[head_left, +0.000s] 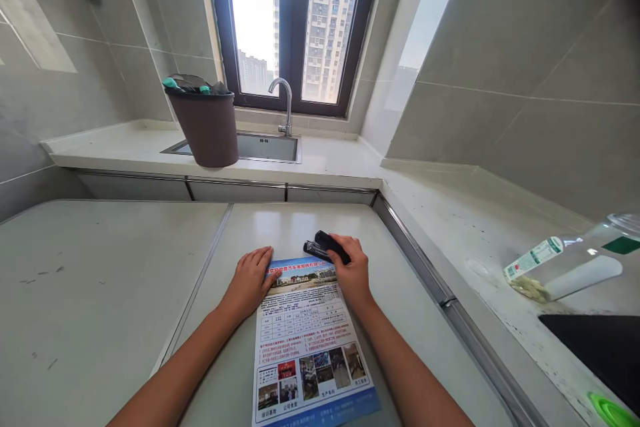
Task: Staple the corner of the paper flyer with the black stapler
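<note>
A printed leaflet point(307, 340) with blue borders, red text and small photos lies flat on a pale worktop point(115, 280) in front of me. My left hand point(250, 279) rests flat on the leaflet's top left corner, fingers stretched out. My right hand point(353, 273) is closed around a black stapler point(324, 247). The stapler's jaws sit at the leaflet's top edge, right of the middle.
A brown bin point(205, 125) stands on the counter beside a steel sink point(270, 147) with a tap point(286, 103) under the window. On the right counter lie a clear plastic bottle point(570, 263), a black hob point(600, 350) and a green object point(613, 410).
</note>
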The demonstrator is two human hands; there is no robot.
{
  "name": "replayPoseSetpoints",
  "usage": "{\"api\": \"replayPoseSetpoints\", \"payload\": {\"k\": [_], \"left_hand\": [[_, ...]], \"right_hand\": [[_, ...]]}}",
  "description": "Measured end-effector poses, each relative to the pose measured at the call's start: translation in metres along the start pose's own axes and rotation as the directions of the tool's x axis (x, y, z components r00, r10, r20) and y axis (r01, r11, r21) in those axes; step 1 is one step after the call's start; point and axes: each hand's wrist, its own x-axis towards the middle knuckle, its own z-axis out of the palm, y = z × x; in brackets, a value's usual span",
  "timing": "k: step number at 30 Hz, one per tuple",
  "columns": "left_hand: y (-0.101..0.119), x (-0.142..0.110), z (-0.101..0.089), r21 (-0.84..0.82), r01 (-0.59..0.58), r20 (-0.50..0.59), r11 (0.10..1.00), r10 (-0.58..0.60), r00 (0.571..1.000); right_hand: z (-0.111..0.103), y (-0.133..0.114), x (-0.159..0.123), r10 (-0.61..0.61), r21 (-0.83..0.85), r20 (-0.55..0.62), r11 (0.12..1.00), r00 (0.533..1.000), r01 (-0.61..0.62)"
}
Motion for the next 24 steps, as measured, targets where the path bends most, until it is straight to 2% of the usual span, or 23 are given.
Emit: {"api": "replayPoseSetpoints", "payload": {"k": [2,4,9,13,15,20,24], "left_hand": [[-0.002,-0.001,0.005,0.074,0.021,0.011,0.997,-0.022,1.000],[-0.003,-0.002,0.005,0.075,0.012,0.029,0.997,-0.015,0.999],[0.001,-0.001,-0.004,-0.058,0.026,0.016,0.998,-0.026,1.000],[0.002,0.000,-0.014,-0.324,0.132,0.029,0.937,-0.129,0.991],[0.000,0.000,-0.018,-0.405,0.180,-0.004,0.896,-0.199,0.980],[-0.006,0.003,-0.023,-0.497,0.257,-0.064,0.829,-0.330,0.942],[-0.009,0.004,-0.021,-0.517,0.303,-0.088,0.801,-0.401,0.912]], "right_hand": [[-0.009,0.015,0.005,0.008,-0.105,-0.035,0.994,0.999,-0.012],[-0.016,0.028,0.008,0.027,-0.201,-0.045,0.979,0.999,-0.036],[-0.019,0.044,0.009,0.103,-0.336,-0.053,0.935,0.993,-0.115],[-0.015,0.046,0.007,0.139,-0.365,0.033,0.923,0.990,-0.117],[-0.014,0.046,0.007,0.157,-0.392,0.077,0.913,0.985,-0.115],[-0.021,0.036,0.010,0.153,-0.393,0.206,0.917,0.967,-0.062],[-0.033,0.022,0.012,0.148,-0.392,0.341,0.920,0.928,-0.003]]}}
